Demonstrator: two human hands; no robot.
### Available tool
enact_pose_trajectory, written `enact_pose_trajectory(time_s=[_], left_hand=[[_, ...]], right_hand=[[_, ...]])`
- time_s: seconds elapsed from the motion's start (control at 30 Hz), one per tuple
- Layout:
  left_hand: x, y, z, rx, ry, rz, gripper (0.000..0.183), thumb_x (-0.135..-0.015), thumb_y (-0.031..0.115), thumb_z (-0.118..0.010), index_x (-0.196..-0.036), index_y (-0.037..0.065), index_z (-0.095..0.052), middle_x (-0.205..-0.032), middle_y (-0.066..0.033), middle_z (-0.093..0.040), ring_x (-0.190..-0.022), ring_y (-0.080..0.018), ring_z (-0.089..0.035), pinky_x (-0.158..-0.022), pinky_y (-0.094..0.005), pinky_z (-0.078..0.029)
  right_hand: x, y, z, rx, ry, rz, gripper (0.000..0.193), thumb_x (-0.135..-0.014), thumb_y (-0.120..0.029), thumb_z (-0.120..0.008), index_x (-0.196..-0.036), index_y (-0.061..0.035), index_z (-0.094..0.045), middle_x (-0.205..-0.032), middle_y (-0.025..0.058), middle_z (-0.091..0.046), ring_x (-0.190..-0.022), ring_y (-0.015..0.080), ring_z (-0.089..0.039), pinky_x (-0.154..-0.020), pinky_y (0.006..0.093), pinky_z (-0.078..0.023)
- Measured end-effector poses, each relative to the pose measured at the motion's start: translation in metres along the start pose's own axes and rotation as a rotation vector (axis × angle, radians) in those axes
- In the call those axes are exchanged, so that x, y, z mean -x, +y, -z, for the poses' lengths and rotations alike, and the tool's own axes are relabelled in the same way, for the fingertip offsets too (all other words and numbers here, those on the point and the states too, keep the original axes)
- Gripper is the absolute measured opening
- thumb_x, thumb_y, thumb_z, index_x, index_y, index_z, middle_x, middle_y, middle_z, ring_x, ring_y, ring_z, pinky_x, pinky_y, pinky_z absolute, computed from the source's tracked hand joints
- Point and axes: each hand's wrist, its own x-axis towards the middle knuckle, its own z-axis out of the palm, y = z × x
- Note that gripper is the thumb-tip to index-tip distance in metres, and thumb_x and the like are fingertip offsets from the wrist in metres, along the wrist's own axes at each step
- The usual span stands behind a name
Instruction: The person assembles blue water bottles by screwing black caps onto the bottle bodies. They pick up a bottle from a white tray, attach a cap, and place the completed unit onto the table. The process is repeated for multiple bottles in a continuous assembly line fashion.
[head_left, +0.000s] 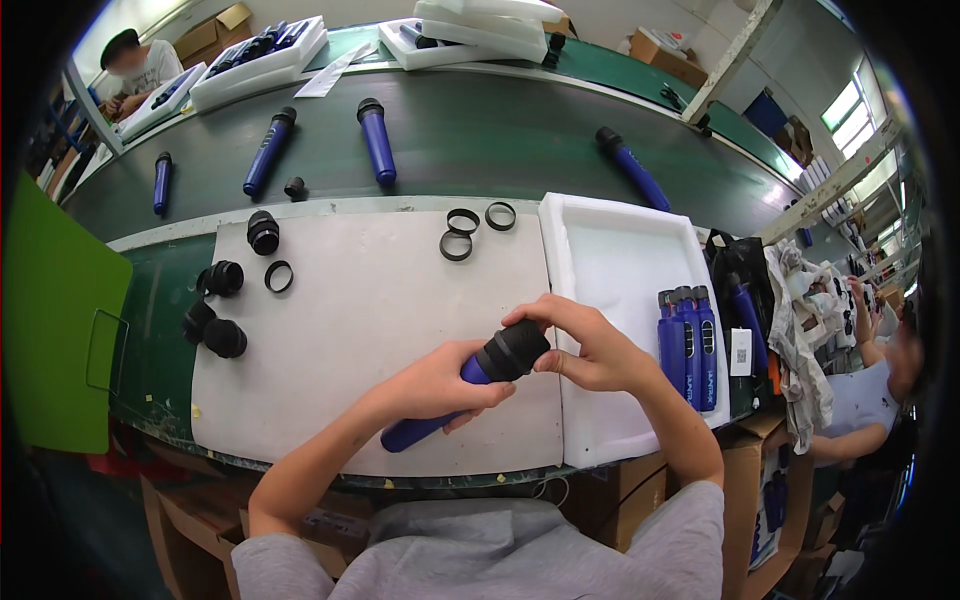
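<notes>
A blue microphone with a black head lies slanted in my hands above the white work board. My left hand is wrapped round its blue handle just below the head. With thumb and fingers, my right hand grips the tip of the black head. Beyond my hands three black rings lie on the board. Several black microphone heads and one more black ring are at the board's left side. To my right, a white foam tray holds several blue microphone bodies.
A dark green conveyor belt runs across behind the board, bearing blue microphones and a small black piece. Foam trays stand on the far ledge. A green panel is at left. Other people sit far left and right.
</notes>
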Motion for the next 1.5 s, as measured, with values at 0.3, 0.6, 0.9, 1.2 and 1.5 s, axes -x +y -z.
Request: enact_pose_trajectory(time_s=[0.3, 0.6, 0.9, 1.2, 1.5], left_hand=[[0.002, -0.001, -0.012, 0.125, 0.055, 0.001, 0.037, -0.092, 0.031, -0.07, -0.108, 0.001, -0.054, -0.065, -0.0022, -0.057, -0.047, -0.0106, -0.055, -0.043, -0.0277, -0.043], [0.002, 0.004, -0.025, -0.203, 0.284, -0.058, 0.041, -0.089, 0.038, -0.073, -0.099, 0.002, -0.057, -0.069, -0.0051, -0.06, -0.048, -0.0112, -0.057, -0.044, -0.0276, -0.044], [0.005, 0.01, -0.013, 0.02, 0.032, -0.035, 0.027, -0.091, 0.024, -0.071, -0.094, 0.002, -0.056, -0.061, -0.0004, -0.057, -0.048, -0.0101, -0.058, -0.045, -0.0254, -0.045], [0.004, 0.006, -0.017, 0.124, -0.027, 0.022, 0.032, -0.09, 0.031, -0.07, -0.092, 0.003, -0.055, -0.058, -0.002, -0.056, -0.044, -0.0109, -0.055, -0.042, -0.0269, -0.043], [0.008, 0.012, -0.029, 0.004, 0.159, 0.007, 0.035, -0.087, 0.03, -0.073, -0.098, 0.001, -0.056, -0.067, -0.0035, -0.059, -0.049, -0.0115, -0.057, -0.044, -0.0279, -0.045]], right_hand=[[0.003, 0.0, -0.005, -0.034, 0.029, -0.233, 0.056, -0.098, -0.051, -0.061, -0.116, 0.0018, -0.06, -0.088, 0.0089, -0.068, -0.076, 0.0174, -0.064, -0.074, 0.0304, -0.052], [0.003, -0.001, -0.007, -0.056, 0.044, -0.34, 0.05, -0.099, -0.043, -0.061, -0.122, 0.0012, -0.058, -0.095, 0.0154, -0.068, -0.083, 0.02, -0.063, -0.076, 0.0331, -0.05], [0.003, -0.003, 0.004, -0.265, 0.022, -0.019, 0.05, -0.086, -0.014, -0.075, -0.133, -0.0074, -0.06, -0.124, 0.0079, -0.064, -0.109, 0.0202, -0.061, -0.095, 0.0345, -0.048], [0.003, -0.002, 0.002, -0.16, 0.097, -0.005, 0.048, -0.079, -0.019, -0.082, -0.121, -0.0031, -0.066, -0.107, 0.01, -0.071, -0.098, 0.0229, -0.067, -0.092, 0.035, -0.051], [0.006, 0.002, -0.001, -0.257, 0.095, -0.266, 0.057, -0.085, -0.04, -0.08, -0.119, 0.0031, -0.063, -0.109, 0.0101, -0.069, -0.103, 0.0193, -0.066, -0.098, 0.0367, -0.05]])
